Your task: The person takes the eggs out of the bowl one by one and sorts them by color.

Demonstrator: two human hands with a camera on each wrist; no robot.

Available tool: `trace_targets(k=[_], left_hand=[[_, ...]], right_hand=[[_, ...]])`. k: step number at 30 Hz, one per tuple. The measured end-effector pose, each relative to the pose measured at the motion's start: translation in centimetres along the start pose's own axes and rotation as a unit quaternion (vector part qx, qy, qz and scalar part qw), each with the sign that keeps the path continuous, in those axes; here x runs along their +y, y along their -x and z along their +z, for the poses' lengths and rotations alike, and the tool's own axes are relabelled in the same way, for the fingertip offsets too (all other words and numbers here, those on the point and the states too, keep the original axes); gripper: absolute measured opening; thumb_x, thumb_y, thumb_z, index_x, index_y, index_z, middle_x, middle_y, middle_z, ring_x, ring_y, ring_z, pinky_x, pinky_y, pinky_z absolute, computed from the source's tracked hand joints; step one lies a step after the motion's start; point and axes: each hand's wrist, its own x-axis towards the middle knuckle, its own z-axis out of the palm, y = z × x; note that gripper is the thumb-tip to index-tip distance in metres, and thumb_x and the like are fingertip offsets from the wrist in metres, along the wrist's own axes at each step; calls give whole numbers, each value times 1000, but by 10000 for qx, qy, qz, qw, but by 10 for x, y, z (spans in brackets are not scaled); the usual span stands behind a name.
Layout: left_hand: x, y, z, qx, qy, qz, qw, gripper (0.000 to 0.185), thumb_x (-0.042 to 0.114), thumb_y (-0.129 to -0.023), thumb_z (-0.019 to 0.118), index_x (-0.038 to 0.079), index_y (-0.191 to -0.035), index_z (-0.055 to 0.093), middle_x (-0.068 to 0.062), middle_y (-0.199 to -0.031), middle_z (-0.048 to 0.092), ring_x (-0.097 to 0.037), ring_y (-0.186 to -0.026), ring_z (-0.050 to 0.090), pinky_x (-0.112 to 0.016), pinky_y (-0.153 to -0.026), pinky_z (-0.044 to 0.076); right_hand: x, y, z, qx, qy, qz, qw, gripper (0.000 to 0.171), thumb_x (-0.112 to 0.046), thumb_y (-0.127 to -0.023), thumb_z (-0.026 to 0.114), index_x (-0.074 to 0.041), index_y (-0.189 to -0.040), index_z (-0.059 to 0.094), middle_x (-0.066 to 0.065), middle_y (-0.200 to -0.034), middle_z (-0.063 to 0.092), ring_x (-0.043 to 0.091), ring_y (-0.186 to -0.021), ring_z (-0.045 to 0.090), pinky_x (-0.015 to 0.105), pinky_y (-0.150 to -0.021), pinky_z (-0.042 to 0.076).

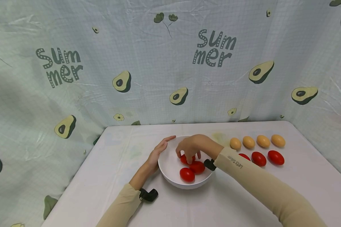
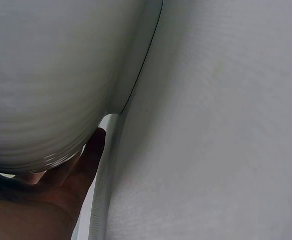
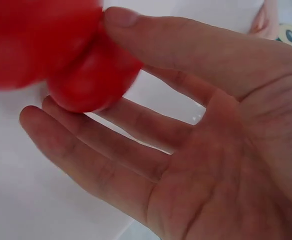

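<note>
A white bowl point(image 1: 166, 170) stands on the table, with red eggs inside. My left hand point(image 1: 154, 156) rests along the bowl's left side, fingers fairly straight; the left wrist view shows these fingers point(image 2: 88, 155) against its outer wall. Reaching into the bowl from the right, my right hand point(image 1: 194, 145) pinches a red egg point(image 1: 183, 160) between thumb and fingers. In the right wrist view the thumb lies on this egg point(image 3: 93, 80) and other fingers pass beneath it. Two more red eggs, one middle point(image 1: 197, 167) and one in front point(image 1: 187, 175), lie in the bowl beside it.
Right of the bowl, several yellow-orange eggs point(image 1: 263, 141) form a back row. A front row of red eggs point(image 1: 259, 159) is partly hidden by the right sleeve point(image 1: 253, 176). A printed curtain point(image 1: 147, 63) hangs behind the white table point(image 1: 125, 142).
</note>
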Motion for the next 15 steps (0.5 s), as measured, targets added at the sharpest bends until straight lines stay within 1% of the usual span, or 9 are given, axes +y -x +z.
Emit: trace_targets(k=[7,11,15], left_hand=[[0,0,0,-31,49,17,10000,53,35,-113,27,14,-161,34,-7,-168,30,-28,-150,36,-21,-103,48],[0,-1,0,-38,54,40,10000,52,34,-113,27,14,-161,35,-7,-168,30,-26,-149,36,-21,-104,48],[0,0,1,-4,59,45,10000,52,34,-113,27,16,-160,37,-6,-168,31,-25,-148,37,-21,-104,48]], right_hand=[[-3,-7,1,-26,130,-59,9999,30,-9,-84,83,-24,-105,70,1,-103,64,22,-91,66,40,-78,64],[-2,-9,2,-81,154,-147,9997,26,-8,-85,82,-25,-101,70,1,-104,63,21,-90,65,39,-78,64],[-2,-10,2,-109,201,-160,9996,26,-9,-86,81,-26,-102,70,0,-106,62,21,-91,64,38,-80,64]])
